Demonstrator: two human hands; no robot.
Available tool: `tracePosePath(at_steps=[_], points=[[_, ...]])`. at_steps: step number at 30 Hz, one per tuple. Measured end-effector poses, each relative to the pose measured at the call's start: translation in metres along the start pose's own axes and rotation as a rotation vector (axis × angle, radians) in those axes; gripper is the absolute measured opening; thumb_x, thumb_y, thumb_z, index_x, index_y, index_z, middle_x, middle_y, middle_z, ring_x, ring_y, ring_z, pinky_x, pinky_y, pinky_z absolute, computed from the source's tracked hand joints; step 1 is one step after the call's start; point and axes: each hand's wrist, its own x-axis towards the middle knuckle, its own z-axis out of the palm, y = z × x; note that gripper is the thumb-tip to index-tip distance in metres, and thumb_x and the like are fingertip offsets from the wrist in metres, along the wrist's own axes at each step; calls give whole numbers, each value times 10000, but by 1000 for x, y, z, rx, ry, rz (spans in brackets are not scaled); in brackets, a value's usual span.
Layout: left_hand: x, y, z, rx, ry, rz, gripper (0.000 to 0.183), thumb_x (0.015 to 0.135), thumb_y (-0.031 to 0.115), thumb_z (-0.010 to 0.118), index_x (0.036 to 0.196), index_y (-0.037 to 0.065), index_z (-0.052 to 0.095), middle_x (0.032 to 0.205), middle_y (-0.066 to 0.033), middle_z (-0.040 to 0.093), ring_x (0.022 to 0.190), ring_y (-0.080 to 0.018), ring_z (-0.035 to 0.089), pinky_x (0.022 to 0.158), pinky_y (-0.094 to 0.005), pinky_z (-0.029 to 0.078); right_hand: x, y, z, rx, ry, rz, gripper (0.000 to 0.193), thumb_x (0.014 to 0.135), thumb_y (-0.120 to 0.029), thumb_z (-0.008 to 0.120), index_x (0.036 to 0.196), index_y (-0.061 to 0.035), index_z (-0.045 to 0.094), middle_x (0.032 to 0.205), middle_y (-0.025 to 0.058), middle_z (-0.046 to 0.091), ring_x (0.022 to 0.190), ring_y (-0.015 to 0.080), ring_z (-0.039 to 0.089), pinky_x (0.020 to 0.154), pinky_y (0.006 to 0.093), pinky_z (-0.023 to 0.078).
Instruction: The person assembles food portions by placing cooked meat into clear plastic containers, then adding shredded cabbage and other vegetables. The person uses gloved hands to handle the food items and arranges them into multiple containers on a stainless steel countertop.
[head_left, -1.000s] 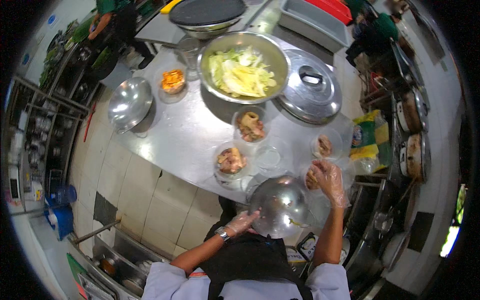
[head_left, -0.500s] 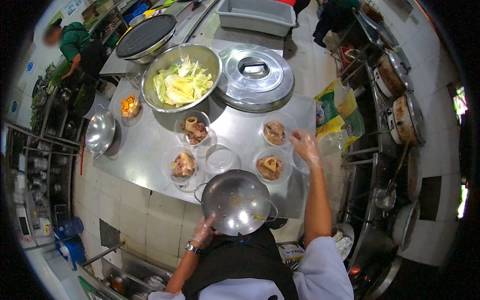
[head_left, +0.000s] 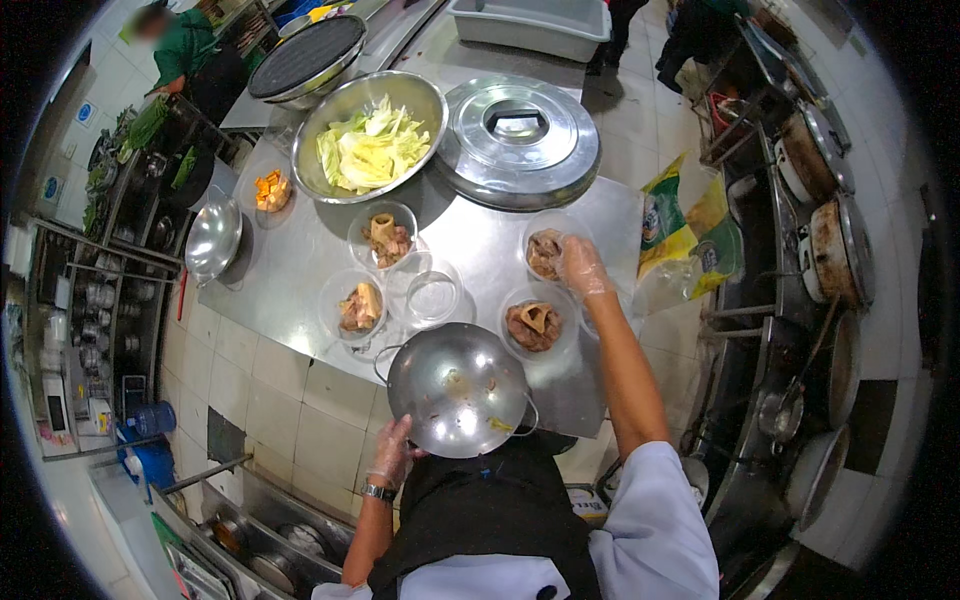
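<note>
Head camera: the gloved left hand (head_left: 393, 452) grips the near left rim of the wok (head_left: 455, 395), which is at the near edge of the metal table (head_left: 270, 295). The gloved right hand (head_left: 583, 266) is at the far right bowl (head_left: 528, 237), fingers beside the meat (head_left: 541, 252); whether they pinch it, I cannot tell.

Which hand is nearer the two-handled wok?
Left. The left hand is at the near-left rim of the wok; the right hand is beyond it, off to the right, by a bowl of meat.
</note>
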Motion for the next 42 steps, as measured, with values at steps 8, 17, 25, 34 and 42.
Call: tracePosePath(at_steps=[8, 17, 25, 34, 42], points=[[-5, -1, 2, 94, 11, 29, 638, 973, 454, 702, 1426, 40, 525, 1317, -99, 628, 1086, -225, 658, 730, -368, 602, 11, -1, -19, 91, -98, 101, 487, 795, -316, 824, 1175, -34, 709, 1035, 244, 728, 1025, 421, 697, 960, 489, 544], [-6, -4, 7, 12, 2, 47, 604, 991, 441, 679, 1436, 62, 527, 1326, -84, 629, 1089, -210, 650, 727, -363, 587, 49, 23, 18, 96, -240, 75, 600, 789, -471, 794, 1156, -4, 713, 1192, 242, 715, 1077, 379, 700, 949, 463, 548], [2, -12, -3, 66, 7, 5, 626, 982, 477, 673, 1444, 76, 542, 1358, -99, 636, 1160, -247, 647, 842, -443, 610, 57, -1, 24, 394, -134, 377, 507, 787, -359, 809, 1064, 59, 725, 1035, 201, 748, 917, 325, 736, 835, 406, 581], [-16, 10, 14, -16, 39, 4, 517, 994, 414, 695, 1349, 59, 570, 1173, -28, 678, 926, -149, 639, 675, -311, 530, 73, 24, 40, 275, -243, 301, 371, 751, -218, 783, 1016, 38, 746, 1111, 270, 732, 994, 381, 736, 832, 441, 598], [-4, 5, 1, -19, -65, -5, 491, 989, 399, 708, 1328, 69, 578, 1156, -26, 703, 884, -121, 628, 658, -290, 515, 64, -5, 17, -223, -486, 97, 495, 727, -343, 783, 1054, 28, 755, 1188, 274, 709, 1131, 383, 690, 976, 438, 563]])
